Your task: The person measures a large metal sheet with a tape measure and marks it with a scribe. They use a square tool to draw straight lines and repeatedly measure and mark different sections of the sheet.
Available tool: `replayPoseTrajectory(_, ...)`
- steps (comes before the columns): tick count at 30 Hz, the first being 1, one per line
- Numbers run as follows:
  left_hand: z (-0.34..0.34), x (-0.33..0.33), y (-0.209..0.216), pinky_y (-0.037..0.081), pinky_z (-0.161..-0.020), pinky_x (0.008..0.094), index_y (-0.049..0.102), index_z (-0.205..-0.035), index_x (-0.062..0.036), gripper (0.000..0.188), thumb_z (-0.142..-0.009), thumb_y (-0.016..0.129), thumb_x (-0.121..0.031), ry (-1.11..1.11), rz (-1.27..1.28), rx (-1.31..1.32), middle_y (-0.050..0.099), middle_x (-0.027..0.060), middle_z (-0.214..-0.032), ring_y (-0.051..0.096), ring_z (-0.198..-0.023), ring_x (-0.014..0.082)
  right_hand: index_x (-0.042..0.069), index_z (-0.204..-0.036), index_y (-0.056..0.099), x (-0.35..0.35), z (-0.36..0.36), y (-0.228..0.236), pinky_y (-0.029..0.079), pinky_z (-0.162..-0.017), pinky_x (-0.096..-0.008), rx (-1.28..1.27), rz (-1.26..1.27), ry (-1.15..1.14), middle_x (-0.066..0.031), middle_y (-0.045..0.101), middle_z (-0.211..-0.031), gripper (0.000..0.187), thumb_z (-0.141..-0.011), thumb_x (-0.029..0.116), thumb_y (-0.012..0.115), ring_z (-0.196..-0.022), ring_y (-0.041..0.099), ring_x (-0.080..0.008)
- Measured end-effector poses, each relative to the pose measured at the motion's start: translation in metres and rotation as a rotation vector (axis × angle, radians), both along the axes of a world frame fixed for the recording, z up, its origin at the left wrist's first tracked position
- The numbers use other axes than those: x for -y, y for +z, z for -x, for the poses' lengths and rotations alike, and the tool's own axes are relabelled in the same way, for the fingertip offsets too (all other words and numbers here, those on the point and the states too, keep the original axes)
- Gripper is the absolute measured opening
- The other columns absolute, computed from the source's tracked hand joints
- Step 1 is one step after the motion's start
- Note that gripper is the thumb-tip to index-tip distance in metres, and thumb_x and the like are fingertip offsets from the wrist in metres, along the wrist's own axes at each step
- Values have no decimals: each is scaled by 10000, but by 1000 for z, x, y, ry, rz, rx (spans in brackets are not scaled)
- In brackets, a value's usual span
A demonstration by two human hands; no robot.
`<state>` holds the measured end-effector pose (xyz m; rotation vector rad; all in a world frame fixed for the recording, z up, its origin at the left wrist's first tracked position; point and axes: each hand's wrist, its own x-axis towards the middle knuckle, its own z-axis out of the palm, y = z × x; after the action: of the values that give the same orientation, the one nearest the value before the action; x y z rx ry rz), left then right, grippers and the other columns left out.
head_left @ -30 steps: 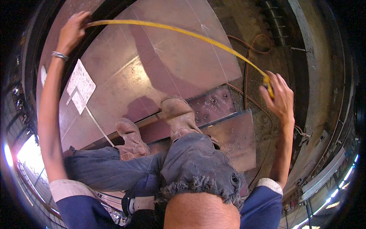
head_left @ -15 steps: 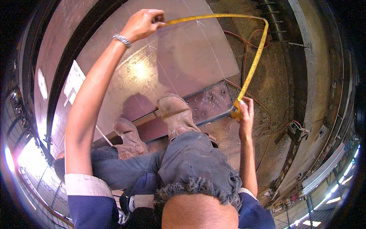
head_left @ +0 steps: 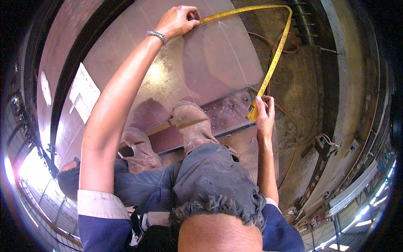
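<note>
"Where was the tape measure [head_left: 274, 61]?"

"In front of you, sharply bent, partly above the metal plate [head_left: 226, 59]. Your left hand [head_left: 178, 21] pinched its blade [head_left: 226, 14]; your right hand [head_left: 265, 114] gripped its case [head_left: 252, 114]."

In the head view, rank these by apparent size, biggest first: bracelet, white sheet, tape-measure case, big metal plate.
1. Big metal plate
2. White sheet
3. Tape-measure case and bracelet: unsure, not ranked; the right hand hides part of the case.
</note>
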<state>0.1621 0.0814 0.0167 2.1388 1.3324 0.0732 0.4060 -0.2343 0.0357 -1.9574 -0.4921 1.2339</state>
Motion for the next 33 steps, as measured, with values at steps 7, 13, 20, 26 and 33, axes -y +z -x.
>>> replayPoseTrajectory(7, 3, -2, 0, 549, -825, 372, 739, -997, -110, 228, -846, 686, -272, -9, 29, -19, 752, 75, -949, 712, -907, 241, 54, -1080, 538, 1, 2, -10, 448, -669, -254, -11, -31, 38, -18, 616, -827, 272, -988, 291, 635, -764, 535, -77)
replayPoseTrajectory(13, 0, -6, 9, 552, -847, 369, 742, -998, -92, 253, -833, 698, -278, -22, 64, -98, 751, 100, -963, 715, -922, 246, 53, -1067, 535, -2, 0, -5, 462, -678, -259, -15, -7, 42, -24, 625, -830, 275, -984, 293, 642, -777, 551, -79)
replayPoseTrajectory(20, 3, -8, 7, 545, -877, 377, 762, -991, -131, 241, -807, 687, -268, -29, 71, -147, 758, 75, -966, 714, -943, 241, 54, -1059, 531, 0, 0, -9, 464, -675, -262, -37, 5, 45, -21, 621, -826, 276, -979, 292, 647, -765, 544, -81)
replayPoseTrajectory(26, 2, -6, 6, 550, -867, 376, 766, -988, -135, 221, -820, 693, -259, -15, 47, -139, 758, 79, -973, 717, -939, 240, 54, -1057, 531, -1, 1, -9, 464, -667, -264, -35, 9, 44, -19, 620, -832, 283, -979, 298, 650, -762, 538, -81)
replayPoseTrajectory(33, 0, -4, 8, 555, -864, 377, 768, -983, -135, 206, -830, 689, -249, -6, 41, -148, 759, 84, -964, 721, -927, 245, 56, -1060, 530, -1, 2, -11, 475, -654, -272, -5, -8, 59, -30, 627, -834, 286, -981, 304, 647, -767, 551, -89)
